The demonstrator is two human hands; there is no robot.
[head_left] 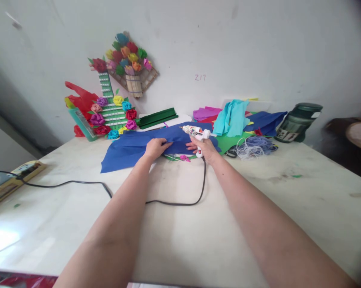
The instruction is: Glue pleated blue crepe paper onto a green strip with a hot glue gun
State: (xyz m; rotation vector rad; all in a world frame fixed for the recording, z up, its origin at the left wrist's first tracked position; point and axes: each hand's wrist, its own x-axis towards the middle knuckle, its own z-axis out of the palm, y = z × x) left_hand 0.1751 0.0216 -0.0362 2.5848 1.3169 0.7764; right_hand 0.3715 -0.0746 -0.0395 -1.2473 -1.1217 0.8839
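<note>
A wide dark blue sheet (123,149), which looks like crepe paper or cloth, lies across the middle of the table. My left hand (156,149) is closed at the sheet's near edge, thumb and fingers pinching a fold of it. In my right hand (206,150) is a white hot glue gun (195,132) with a speckled barrel. Its nozzle points left over the blue sheet, and a glue stick pokes out at the back. A black cord (180,204) runs from its handle, passing under my left forearm. Green pieces and a small pink scrap (185,158) show below the sheet.
A power strip (18,180) sits at the left edge. Paper-flower crafts (114,112) and a glue bottle (82,123) stand at the back left. Toward the right are a turquoise sheet (231,118), tangled pale yarn (254,148) and a dark green bottle (299,122).
</note>
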